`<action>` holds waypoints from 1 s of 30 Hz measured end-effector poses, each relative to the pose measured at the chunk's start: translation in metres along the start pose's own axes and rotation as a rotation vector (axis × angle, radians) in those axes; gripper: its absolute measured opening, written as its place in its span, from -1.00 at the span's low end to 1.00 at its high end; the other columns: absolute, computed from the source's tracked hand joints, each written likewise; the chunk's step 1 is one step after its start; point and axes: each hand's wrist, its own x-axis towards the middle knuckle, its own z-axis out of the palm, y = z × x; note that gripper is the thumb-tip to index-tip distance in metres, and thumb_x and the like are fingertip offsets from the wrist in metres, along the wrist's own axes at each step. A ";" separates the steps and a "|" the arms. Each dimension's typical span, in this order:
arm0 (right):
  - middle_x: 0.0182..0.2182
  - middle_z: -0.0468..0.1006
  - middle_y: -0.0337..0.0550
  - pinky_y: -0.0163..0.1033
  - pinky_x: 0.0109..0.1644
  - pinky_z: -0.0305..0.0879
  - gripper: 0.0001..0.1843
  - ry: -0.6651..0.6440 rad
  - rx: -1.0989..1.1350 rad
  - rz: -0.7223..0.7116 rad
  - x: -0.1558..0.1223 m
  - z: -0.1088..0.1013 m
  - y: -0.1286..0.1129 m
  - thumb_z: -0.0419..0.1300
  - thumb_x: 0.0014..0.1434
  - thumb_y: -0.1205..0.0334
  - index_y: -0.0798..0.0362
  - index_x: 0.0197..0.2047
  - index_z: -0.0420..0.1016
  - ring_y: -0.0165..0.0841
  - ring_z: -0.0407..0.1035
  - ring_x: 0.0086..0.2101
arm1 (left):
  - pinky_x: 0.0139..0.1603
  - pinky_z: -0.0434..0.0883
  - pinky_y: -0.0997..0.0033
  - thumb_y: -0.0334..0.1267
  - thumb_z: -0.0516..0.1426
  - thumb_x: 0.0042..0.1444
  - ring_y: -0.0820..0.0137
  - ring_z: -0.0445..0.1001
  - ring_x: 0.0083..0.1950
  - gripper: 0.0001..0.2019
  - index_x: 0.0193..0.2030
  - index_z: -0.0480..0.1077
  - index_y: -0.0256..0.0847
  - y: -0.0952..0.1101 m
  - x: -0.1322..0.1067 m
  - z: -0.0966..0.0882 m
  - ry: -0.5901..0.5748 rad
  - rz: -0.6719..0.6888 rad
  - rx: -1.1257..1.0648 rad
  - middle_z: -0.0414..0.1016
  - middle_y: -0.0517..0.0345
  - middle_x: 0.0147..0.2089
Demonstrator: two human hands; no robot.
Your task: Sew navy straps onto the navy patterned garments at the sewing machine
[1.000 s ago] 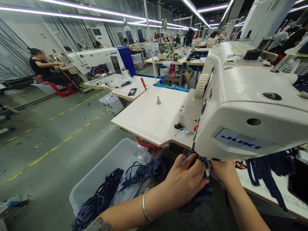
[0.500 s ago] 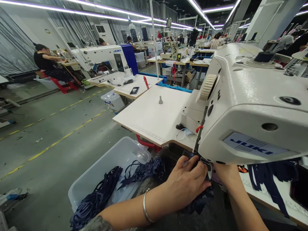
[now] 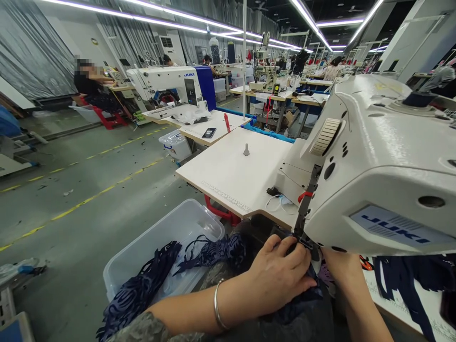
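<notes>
A white JUKI sewing machine [image 3: 377, 185] fills the right side of the view. Below its needle end, my left hand [image 3: 281, 275] is closed on dark navy fabric [image 3: 297, 304], its fingers curled at the presser area; a silver bangle circles that wrist. My right hand [image 3: 340, 266] reaches under the machine head from the other side, its fingers hidden behind the metal parts. A bit of purple patterned cloth [image 3: 325, 273] shows between the two hands.
A clear plastic bin [image 3: 142, 247] with bundled navy strips [image 3: 142, 289] stands at lower left. More navy pieces [image 3: 409, 280] hang over the right tabletop. A white table [image 3: 228, 171] with a grey peg [image 3: 246, 149] lies ahead. Another machine and seated people are beyond.
My view has turned slightly left, so the machine and tables sit further right in the picture. Both hands stay near the needle area, the left still on the navy fabric.
</notes>
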 end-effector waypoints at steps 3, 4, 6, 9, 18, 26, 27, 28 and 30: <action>-0.36 0.64 0.05 0.12 -0.09 0.36 -0.65 -0.004 0.027 0.020 0.000 -0.001 -0.002 0.04 0.10 0.22 0.01 -0.14 0.58 0.03 0.45 -0.13 | 0.12 0.16 0.25 -0.01 -0.03 0.35 0.27 0.27 0.19 -0.57 0.17 0.29 -0.28 0.001 0.000 0.000 -0.009 0.013 0.009 0.38 0.06 0.13; -0.37 0.64 0.03 0.11 -0.08 0.36 -0.66 -0.007 0.037 0.027 -0.001 -0.001 -0.002 0.04 0.10 0.21 0.00 -0.15 0.58 0.03 0.45 -0.12 | 0.12 0.15 0.25 -0.02 -0.03 0.36 0.27 0.26 0.20 -0.58 0.17 0.29 -0.28 0.001 0.000 0.000 -0.010 0.018 0.013 0.38 0.06 0.13; -0.38 0.64 0.02 0.10 -0.08 0.37 -0.67 -0.012 0.063 0.036 -0.001 0.000 -0.001 0.04 0.10 0.19 -0.01 -0.17 0.58 0.01 0.45 -0.12 | 0.13 0.14 0.25 -0.04 -0.05 0.37 0.27 0.25 0.20 -0.59 0.18 0.29 -0.28 0.002 0.000 0.000 -0.018 0.034 0.021 0.37 0.06 0.14; -0.35 0.65 -0.01 0.07 -0.07 0.37 -0.69 -0.008 0.096 0.046 -0.002 0.001 0.003 0.04 0.11 0.16 -0.03 -0.19 0.58 -0.02 0.46 -0.13 | 0.12 0.14 0.25 -0.08 -0.09 0.40 0.26 0.25 0.21 -0.61 0.20 0.28 -0.27 0.003 -0.001 0.000 -0.023 0.056 0.041 0.37 0.06 0.14; -0.29 0.65 -0.05 0.03 0.02 0.33 -0.67 0.019 0.158 0.104 -0.007 0.000 0.008 0.12 0.06 0.13 0.04 -0.15 0.55 -0.09 0.45 -0.08 | 0.12 0.13 0.22 -0.13 -0.05 0.39 0.24 0.24 0.22 -0.64 0.21 0.28 -0.21 0.008 -0.001 0.004 -0.015 0.052 0.106 0.35 0.04 0.14; -0.30 0.64 0.01 0.04 -0.04 0.37 -0.69 0.052 0.077 0.047 0.001 0.001 0.005 0.06 0.08 0.15 0.02 -0.22 0.57 -0.03 0.42 -0.05 | 0.16 0.10 0.18 -0.10 -0.06 0.38 0.24 0.23 0.24 -0.62 0.22 0.26 -0.20 0.007 0.004 0.003 -0.045 0.032 0.044 0.35 0.07 0.16; -0.31 0.64 0.03 0.04 -0.05 0.37 -0.68 0.050 0.073 0.049 0.001 0.001 0.005 0.05 0.08 0.15 0.04 -0.21 0.58 -0.02 0.43 -0.05 | 0.16 0.10 0.18 -0.10 -0.06 0.38 0.24 0.23 0.24 -0.62 0.23 0.26 -0.20 0.007 0.004 0.002 -0.046 0.031 0.047 0.34 0.07 0.16; -0.32 0.64 0.04 0.05 -0.06 0.37 -0.67 0.048 0.068 0.051 0.000 0.001 0.004 0.05 0.08 0.15 0.04 -0.21 0.58 0.00 0.43 -0.06 | 0.16 0.10 0.18 -0.10 -0.07 0.38 0.24 0.23 0.24 -0.62 0.23 0.26 -0.20 0.007 0.005 0.002 -0.046 0.030 0.050 0.34 0.07 0.16; -0.36 0.63 0.06 0.07 -0.07 0.37 -0.68 0.043 0.058 0.055 -0.001 0.002 0.004 0.04 0.08 0.17 0.04 -0.23 0.59 0.02 0.44 -0.08 | 0.15 0.09 0.17 -0.11 -0.09 0.40 0.22 0.22 0.24 -0.62 0.23 0.26 -0.22 0.008 0.005 0.003 -0.041 0.028 0.054 0.34 0.07 0.17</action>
